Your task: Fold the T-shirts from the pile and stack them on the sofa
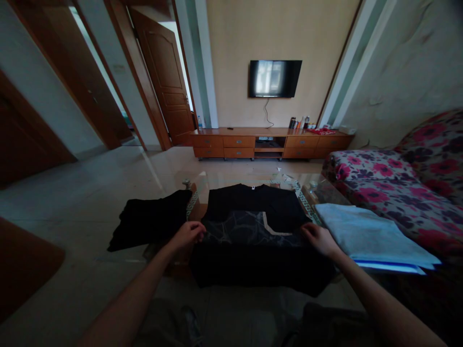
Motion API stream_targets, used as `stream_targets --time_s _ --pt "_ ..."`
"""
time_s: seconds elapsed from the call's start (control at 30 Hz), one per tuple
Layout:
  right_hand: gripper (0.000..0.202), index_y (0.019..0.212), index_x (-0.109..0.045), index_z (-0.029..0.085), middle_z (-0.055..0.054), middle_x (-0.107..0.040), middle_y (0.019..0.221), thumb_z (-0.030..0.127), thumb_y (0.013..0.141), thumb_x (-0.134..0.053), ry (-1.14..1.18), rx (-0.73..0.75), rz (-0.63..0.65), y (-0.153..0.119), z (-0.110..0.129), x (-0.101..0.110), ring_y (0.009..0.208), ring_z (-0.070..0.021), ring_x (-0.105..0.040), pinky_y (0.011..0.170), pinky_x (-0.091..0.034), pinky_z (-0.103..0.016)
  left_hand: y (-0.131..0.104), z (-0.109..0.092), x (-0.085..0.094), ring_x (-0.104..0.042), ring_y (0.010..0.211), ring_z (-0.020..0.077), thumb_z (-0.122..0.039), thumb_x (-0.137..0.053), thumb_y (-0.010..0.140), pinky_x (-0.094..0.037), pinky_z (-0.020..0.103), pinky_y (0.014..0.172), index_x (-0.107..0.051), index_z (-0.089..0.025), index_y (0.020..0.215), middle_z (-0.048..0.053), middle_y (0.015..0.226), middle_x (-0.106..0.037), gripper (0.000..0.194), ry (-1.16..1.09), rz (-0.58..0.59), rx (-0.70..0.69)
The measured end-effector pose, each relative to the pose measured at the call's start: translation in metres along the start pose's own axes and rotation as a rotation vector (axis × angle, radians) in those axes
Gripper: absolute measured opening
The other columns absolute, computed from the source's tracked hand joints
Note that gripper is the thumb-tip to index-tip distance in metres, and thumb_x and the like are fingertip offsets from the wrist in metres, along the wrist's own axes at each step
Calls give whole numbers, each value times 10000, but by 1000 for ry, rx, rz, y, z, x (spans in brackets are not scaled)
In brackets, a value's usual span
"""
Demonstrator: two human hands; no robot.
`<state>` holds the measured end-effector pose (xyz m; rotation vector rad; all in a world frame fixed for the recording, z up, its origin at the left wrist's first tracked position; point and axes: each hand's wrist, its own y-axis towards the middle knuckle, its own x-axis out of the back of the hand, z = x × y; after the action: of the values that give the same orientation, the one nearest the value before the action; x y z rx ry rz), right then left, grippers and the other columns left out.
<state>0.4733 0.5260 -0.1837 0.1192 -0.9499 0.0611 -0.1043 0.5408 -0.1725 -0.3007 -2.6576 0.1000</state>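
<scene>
A black T-shirt [253, 265] with a dark grey patterned panel and a pale angled stripe lies spread on a glass coffee table [213, 179]. Its neckline with a small white label points away from me, and its lower part hangs over the near edge. At the shirt's left side, my left hand [189, 233] is closed, fingertips pinching the edge. My right hand [321, 239] grips the opposite side, its fingers bent and partly hidden. Left of the shirt lies another black garment [154, 217], folded flat.
Light blue folded cloth [372, 233] lies at the table's right, beside a flowered sofa [383, 173]. A low wooden TV cabinet [238, 142] with bottles and cans on it stands by the far wall under a television [275, 78]. A brown rounded furniture edge [29, 262] is at left.
</scene>
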Motion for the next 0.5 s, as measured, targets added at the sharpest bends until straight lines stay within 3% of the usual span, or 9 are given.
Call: stream_targets --time_s 0.07,0.13,0.2,0.27,0.37,0.43,0.5 --pt "406 978 -724 176 -61 -708 809 493 946 -471 108 -60 219 -23 1 4 696 -173 -641 629 -497 -259 -27 0 9 -673 617 217 -526 -570 877 -517 323 627 -684 -188 838 51 677 -693 359 -201 250 151" --pt "431 934 -743 160 -27 -651 653 499 922 -477 238 -174 504 -46 5 5 509 -123 -540 472 -397 -215 -53 2 16 -697 649 227 -535 -596 866 -516 320 648 -711 -177 845 87 717 -724 376 -264 510 289" --pt "412 948 -762 156 -25 -659 645 472 877 -507 339 -265 814 -66 6 2 452 -99 -508 420 -338 -185 -73 6 20 -722 718 249 -544 -627 843 -526 342 698 -747 -175 875 135 831 -761 389 -216 756 428" --pt "363 969 -774 176 -46 -708 732 421 804 -563 331 -327 1082 -81 3 -5 486 -104 -566 424 -348 -166 -85 12 22 -732 793 277 -578 -665 802 -528 373 729 -763 -197 903 164 949 -770 406 -100 918 548" --pt "288 882 -760 196 -58 -713 751 366 696 -620 30 -488 1271 -92 -11 -19 478 -134 -599 414 -383 -186 -89 27 19 -722 904 338 -650 -742 679 -514 416 705 -744 -239 871 179 1036 -756 454 172 925 651" --pt "242 796 -724 196 -67 -687 703 382 668 -638 -225 -594 1258 -95 -21 -27 459 -176 -610 397 -411 -232 -87 39 15 -703 995 376 -666 -781 591 -505 428 697 -725 -262 901 180 1100 -740 512 315 828 662" --pt "258 798 -705 212 -80 -676 697 424 652 -677 -334 -636 1184 -96 -29 -30 527 -254 -673 409 -475 -316 -85 50 10 -688 1059 379 -654 -799 547 -502 422 717 -703 -293 1027 167 1173 -717 608 347 738 650"
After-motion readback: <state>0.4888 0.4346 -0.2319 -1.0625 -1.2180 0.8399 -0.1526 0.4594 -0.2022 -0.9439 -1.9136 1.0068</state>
